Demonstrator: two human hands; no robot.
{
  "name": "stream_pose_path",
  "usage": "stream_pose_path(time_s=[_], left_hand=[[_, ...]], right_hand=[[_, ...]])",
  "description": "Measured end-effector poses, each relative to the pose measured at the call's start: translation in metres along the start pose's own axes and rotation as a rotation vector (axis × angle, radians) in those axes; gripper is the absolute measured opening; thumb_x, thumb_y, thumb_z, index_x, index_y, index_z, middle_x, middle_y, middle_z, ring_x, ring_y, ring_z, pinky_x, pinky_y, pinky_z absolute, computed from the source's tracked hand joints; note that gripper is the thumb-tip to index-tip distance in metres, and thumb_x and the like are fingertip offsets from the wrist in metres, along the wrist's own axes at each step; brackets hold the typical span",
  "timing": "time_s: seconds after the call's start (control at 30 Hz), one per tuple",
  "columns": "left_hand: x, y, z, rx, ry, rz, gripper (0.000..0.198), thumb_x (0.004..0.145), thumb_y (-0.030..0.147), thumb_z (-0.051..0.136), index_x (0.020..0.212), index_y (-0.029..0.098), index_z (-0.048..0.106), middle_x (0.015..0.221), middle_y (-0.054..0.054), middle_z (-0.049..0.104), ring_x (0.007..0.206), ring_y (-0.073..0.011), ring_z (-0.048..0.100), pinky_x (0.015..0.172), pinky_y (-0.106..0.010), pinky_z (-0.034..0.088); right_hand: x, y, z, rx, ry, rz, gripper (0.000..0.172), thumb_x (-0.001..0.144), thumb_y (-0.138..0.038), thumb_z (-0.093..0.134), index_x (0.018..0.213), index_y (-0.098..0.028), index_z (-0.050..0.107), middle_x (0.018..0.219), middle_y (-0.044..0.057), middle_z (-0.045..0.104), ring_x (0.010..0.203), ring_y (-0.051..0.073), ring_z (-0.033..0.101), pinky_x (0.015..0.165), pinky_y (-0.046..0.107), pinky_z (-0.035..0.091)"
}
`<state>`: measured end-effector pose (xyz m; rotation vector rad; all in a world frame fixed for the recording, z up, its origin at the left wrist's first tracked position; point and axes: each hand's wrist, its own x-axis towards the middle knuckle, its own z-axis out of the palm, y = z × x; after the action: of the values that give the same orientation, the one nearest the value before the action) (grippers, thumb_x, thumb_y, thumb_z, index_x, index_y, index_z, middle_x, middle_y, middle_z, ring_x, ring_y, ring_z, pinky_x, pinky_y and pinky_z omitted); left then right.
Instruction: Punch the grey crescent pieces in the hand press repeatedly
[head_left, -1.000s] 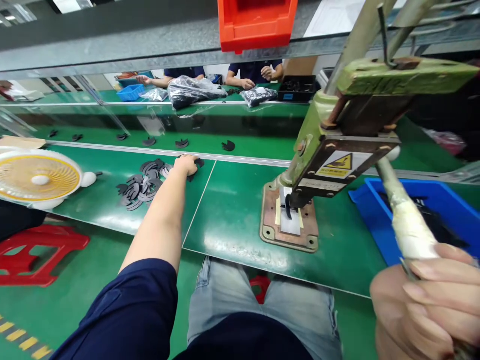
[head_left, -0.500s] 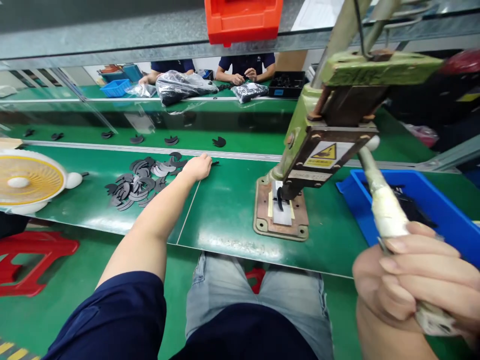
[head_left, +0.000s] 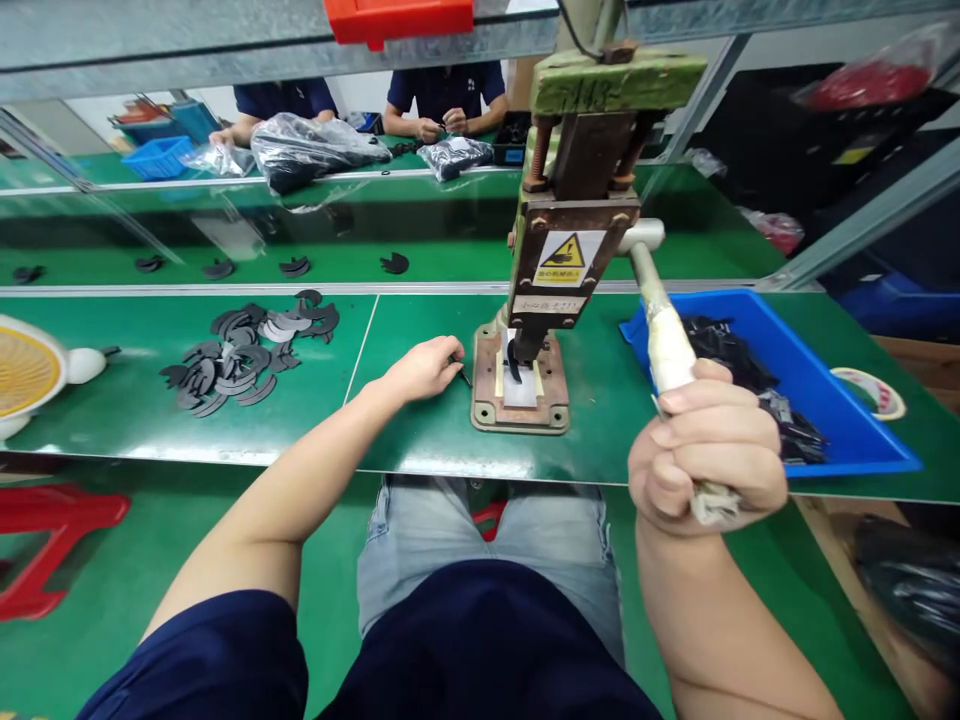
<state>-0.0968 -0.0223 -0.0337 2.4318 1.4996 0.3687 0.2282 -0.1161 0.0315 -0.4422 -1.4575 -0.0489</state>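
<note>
Just left of the press base (head_left: 485, 395), my left hand (head_left: 429, 368) is closed on a small black piece (head_left: 466, 377), mostly hidden by the fingers. My right hand (head_left: 709, 445) wraps round the taped lever handle (head_left: 670, 345) of the green hand press (head_left: 577, 240). Under the press ram, a curved black piece (head_left: 514, 362) sits on the light metal plate (head_left: 520, 390). Farther left lies a loose pile of curved black and grey pieces (head_left: 240, 355) on the green bench.
A blue bin (head_left: 847, 440) with black parts stands right of the press, a tape roll (head_left: 870, 392) by it. A fan (head_left: 34, 370) is at far left. Black pieces (head_left: 219, 269) lie in a row behind the rail. Two people sit across, near plastic bags (head_left: 307, 150).
My left hand has moved right from beside the pile to the press base, carrying the small black piece. My right hand stays on the lever. The view has turned to the right.
</note>
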Motion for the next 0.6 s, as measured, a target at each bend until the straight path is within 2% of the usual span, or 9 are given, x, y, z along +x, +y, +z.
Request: stream_pose_path(time_s=[0.07,0.2,0.33,0.43,0.5,0.6], left_hand=[[0.000,0.002,-0.001,-0.038,-0.009,-0.012,0.015,0.101,0.025,0.061,0.113,0.019,0.065,0.100,-0.008,0.072,0.091,-0.0236,0.069,0.086,-0.036,0.054],[-0.007,-0.009,-0.004,-0.018,-0.083,0.036,0.019,0.102,0.026,0.056,0.115,0.017,0.066,0.108,-0.012,0.074,0.104,-0.0270,0.070,0.093,-0.039,0.054],[-0.020,-0.019,-0.004,-0.069,-0.175,0.049,0.028,0.094,0.017,0.059,0.122,0.017,0.066,0.116,-0.012,0.073,0.104,-0.0249,0.071,0.093,-0.036,0.055],[-0.024,-0.021,-0.004,-0.099,-0.169,0.060,0.024,0.093,0.020,0.062,0.115,0.018,0.069,0.109,-0.009,0.073,0.096,-0.0227,0.070,0.087,-0.034,0.054],[-0.023,-0.021,-0.006,-0.137,-0.144,0.029,0.018,0.095,0.028,0.064,0.109,0.020,0.071,0.100,-0.006,0.072,0.084,-0.0201,0.068,0.079,-0.033,0.052],[-0.022,-0.022,-0.009,-0.268,-0.078,-0.039,0.022,0.093,0.041,0.071,0.102,0.021,0.074,0.093,-0.004,0.070,0.078,-0.0182,0.065,0.072,-0.030,0.050]], right_hand=[[0.001,-0.003,-0.003,-0.002,-0.044,0.011,0.035,0.090,-0.041,0.073,0.068,-0.022,0.054,0.072,-0.003,0.058,0.087,0.018,0.069,0.105,0.058,0.056],[0.002,-0.004,-0.005,0.008,-0.070,0.010,0.032,0.091,-0.041,0.072,0.071,-0.022,0.056,0.074,-0.003,0.059,0.090,0.017,0.070,0.107,0.058,0.056],[0.002,-0.002,-0.002,0.013,-0.054,0.006,0.033,0.092,-0.043,0.071,0.071,-0.022,0.055,0.075,-0.004,0.060,0.090,0.016,0.070,0.108,0.055,0.056],[0.002,-0.003,0.000,0.003,-0.031,0.015,0.034,0.092,-0.044,0.071,0.071,-0.023,0.054,0.074,-0.004,0.059,0.089,0.015,0.070,0.109,0.054,0.056],[0.002,-0.003,-0.001,0.001,-0.035,0.014,0.034,0.091,-0.044,0.072,0.071,-0.023,0.054,0.074,-0.004,0.058,0.088,0.016,0.070,0.108,0.055,0.057],[0.002,-0.003,-0.002,0.006,-0.061,0.004,0.032,0.091,-0.043,0.072,0.072,-0.023,0.055,0.074,-0.003,0.058,0.089,0.018,0.070,0.107,0.058,0.056]])
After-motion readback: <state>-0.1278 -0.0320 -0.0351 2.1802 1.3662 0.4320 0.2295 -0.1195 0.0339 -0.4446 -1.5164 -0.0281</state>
